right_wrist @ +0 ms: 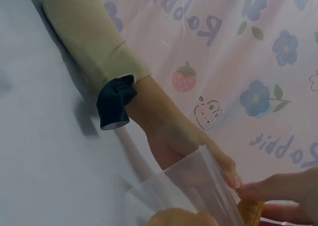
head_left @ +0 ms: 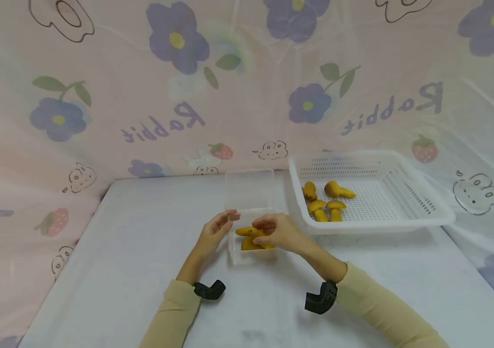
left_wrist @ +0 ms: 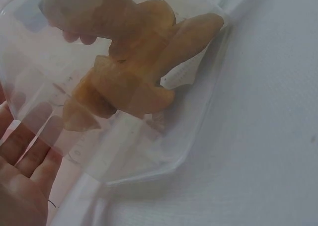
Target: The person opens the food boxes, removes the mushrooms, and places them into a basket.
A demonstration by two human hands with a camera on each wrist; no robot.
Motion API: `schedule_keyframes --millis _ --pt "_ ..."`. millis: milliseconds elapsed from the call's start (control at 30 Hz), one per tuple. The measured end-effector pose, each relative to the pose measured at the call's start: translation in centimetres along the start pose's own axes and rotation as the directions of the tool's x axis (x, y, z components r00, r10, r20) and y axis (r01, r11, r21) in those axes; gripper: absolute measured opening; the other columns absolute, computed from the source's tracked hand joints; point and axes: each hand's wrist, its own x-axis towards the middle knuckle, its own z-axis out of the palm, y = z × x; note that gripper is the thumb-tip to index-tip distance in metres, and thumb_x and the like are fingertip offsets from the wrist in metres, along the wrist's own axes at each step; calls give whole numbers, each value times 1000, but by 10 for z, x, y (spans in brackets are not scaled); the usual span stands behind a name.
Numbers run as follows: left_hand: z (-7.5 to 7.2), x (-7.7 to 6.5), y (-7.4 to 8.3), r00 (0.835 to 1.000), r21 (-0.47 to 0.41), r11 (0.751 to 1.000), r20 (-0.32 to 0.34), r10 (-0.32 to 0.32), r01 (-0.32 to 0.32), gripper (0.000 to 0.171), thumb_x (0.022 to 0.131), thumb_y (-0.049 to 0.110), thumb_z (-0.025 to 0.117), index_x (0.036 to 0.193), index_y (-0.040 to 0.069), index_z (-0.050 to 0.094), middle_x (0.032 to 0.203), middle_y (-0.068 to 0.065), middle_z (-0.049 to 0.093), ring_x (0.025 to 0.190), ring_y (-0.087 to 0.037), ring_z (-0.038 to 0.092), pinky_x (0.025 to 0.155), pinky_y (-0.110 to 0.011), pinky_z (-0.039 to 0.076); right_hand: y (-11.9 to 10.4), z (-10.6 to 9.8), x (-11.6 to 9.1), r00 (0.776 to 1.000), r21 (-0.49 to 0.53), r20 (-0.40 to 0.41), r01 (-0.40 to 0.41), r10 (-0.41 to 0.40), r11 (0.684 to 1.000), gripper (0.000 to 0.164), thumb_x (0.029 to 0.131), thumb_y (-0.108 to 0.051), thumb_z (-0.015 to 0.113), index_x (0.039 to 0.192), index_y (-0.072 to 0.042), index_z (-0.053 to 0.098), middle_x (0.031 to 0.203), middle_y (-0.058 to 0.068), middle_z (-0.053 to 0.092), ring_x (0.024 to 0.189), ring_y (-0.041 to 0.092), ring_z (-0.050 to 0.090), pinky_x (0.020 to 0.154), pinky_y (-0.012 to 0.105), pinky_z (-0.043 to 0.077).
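A clear plastic box with its lid raised stands on the table, several yellow-brown mushrooms inside. Through its wall, the left wrist view shows the mushrooms piled together. My left hand is at the box's left side, its fingers fairly straight along the wall. Over the box, my right hand pinches a mushroom between thumb and fingers. Part of that mushroom is hidden by the hand.
A white perforated basket stands to the right, with several mushrooms at its left end. Patterned sheeting hangs behind the white table. Each wrist wears a black device.
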Motion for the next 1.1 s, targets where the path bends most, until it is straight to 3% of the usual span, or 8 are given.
schedule_keyframes --millis 267,533,933,1100 --pt "0 1 -1 1000 -14 1000 0 -21 21 40 102 18 46 140 4 45 138 -22 55 139 -34 42 118 -53 30 -1 4 -1 1000 -26 1 13 -13 1000 33 79 -4 76 109 7 68 112 25 69 100 33 70 86 34 60" --pt "-1 1 2 1000 -23 999 7 -29 29 42 102 19 46 140 1 44 138 -24 55 140 -35 41 119 -54 29 -2 2 -1 996 -77 -33 79 -82 994 24 83 -1 71 105 8 70 107 25 71 97 35 70 80 31 61" --pt "-1 1 0 1000 -31 999 15 -15 15 43 102 19 46 140 -1 43 139 -24 54 138 -35 43 118 -48 30 -8 -7 -4 990 -73 -138 12 -22 997 32 86 -8 70 113 7 66 108 24 71 95 33 70 78 32 61" --pt "-2 1 -1 1000 -29 1000 11 -7 7 43 103 19 46 140 -1 43 138 -23 54 139 -35 42 118 -50 29 -8 -13 -4 990 1 -141 -23 23 1000 34 86 -10 70 116 7 65 109 24 70 93 29 71 79 29 61"
